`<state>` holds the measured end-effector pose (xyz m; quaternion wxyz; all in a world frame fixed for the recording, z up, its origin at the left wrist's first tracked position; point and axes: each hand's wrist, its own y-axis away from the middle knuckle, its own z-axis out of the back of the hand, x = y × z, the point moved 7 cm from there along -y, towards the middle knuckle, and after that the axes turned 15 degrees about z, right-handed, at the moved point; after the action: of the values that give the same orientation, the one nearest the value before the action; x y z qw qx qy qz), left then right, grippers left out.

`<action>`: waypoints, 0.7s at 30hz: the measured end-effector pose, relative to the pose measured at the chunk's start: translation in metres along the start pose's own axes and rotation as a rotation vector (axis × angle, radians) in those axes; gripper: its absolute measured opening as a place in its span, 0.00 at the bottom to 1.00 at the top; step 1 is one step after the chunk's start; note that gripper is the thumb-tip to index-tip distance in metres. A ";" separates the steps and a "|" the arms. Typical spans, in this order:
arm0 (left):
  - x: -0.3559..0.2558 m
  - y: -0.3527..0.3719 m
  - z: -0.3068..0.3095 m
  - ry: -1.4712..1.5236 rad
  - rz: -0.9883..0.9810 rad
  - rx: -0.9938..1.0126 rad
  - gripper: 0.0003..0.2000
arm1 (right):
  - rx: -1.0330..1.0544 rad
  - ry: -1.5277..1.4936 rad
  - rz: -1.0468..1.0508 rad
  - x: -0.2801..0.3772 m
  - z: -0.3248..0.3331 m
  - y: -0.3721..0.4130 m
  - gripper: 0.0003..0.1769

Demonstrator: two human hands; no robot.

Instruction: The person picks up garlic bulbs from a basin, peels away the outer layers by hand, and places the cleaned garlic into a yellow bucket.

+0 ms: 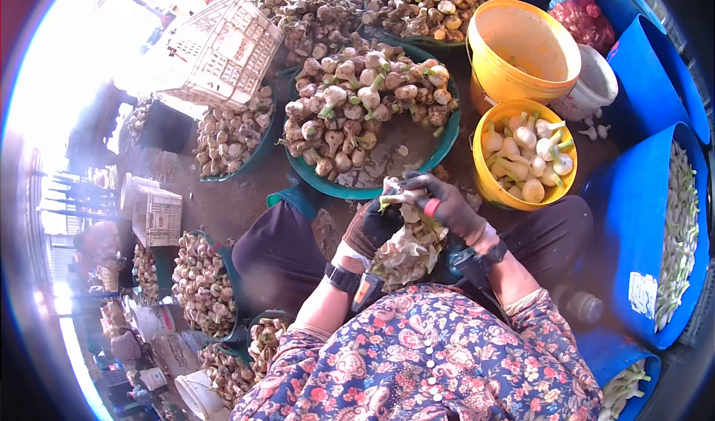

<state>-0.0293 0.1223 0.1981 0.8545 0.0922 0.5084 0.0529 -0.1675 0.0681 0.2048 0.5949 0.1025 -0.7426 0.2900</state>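
In dark work gloves, my left hand [374, 230] and my right hand [452, 209] meet above my lap. Between them is a garlic bulb [403, 197] with a short green stem end pointing left. The fingers of both hands are closed on it, though they partly cover it. A red band circles a finger of the right glove. Beneath the hands lies a heap of papery garlic skins [410, 253]. Just ahead stands a wide green tub [328, 186] of dirty, unpeeled garlic bulbs [342, 112]. Clean white bulbs [525, 153] fill the small yellow bucket [514, 198] on the right.
A larger yellow bucket [521, 86] and a white bucket [599, 86] stand at the right back. Blue bins [625, 250] with garlic line the right side. A white crate [223, 49] sits over garlic at the left back. More garlic tubs [205, 283] stand at left.
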 end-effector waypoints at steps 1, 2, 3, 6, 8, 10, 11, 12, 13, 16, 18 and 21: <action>0.000 -0.002 -0.002 -0.063 -0.038 -0.026 0.15 | 0.074 0.415 0.223 0.021 -0.003 -0.003 0.21; -0.004 -0.003 -0.003 -0.126 -0.077 -0.052 0.16 | 0.148 0.831 0.446 0.038 -0.011 -0.001 0.22; 0.002 -0.008 -0.004 0.057 0.040 0.025 0.17 | 0.125 0.923 0.471 0.037 -0.011 0.003 0.24; 0.019 -0.016 -0.009 0.298 0.244 0.064 0.14 | 0.060 0.758 0.362 0.031 -0.008 0.006 0.22; 0.022 -0.015 -0.010 0.208 0.106 -0.028 0.09 | -0.122 0.403 0.273 0.008 0.000 0.010 0.12; 0.057 -0.023 -0.013 0.621 0.291 -0.006 0.12 | -0.346 -0.185 0.118 -0.028 0.006 0.015 0.07; 0.080 -0.028 -0.017 1.020 0.384 0.019 0.20 | -0.401 -0.270 -0.018 -0.029 0.012 0.017 0.03; 0.000 -0.005 0.013 0.213 0.131 -0.254 0.19 | -0.401 -0.413 -0.025 -0.024 0.016 0.014 0.03; 0.021 -0.004 0.002 0.489 0.375 -0.103 0.19 | -0.402 -0.555 -0.033 -0.020 0.020 0.011 0.03; 0.006 0.031 -0.025 0.143 0.502 0.405 0.17 | -0.461 -0.390 -0.178 -0.057 0.045 0.024 0.06; -0.019 0.038 -0.031 -0.222 0.269 0.597 0.21 | -0.468 -0.424 -0.213 -0.048 0.040 0.019 0.08; -0.012 0.011 0.002 -0.206 0.306 -0.080 0.25 | -0.432 -0.373 -0.281 -0.035 0.033 0.015 0.12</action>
<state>-0.0332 0.1306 0.2122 0.8870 0.1394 0.3958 0.1929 -0.1923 0.0557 0.1627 0.4907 0.1266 -0.8619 0.0168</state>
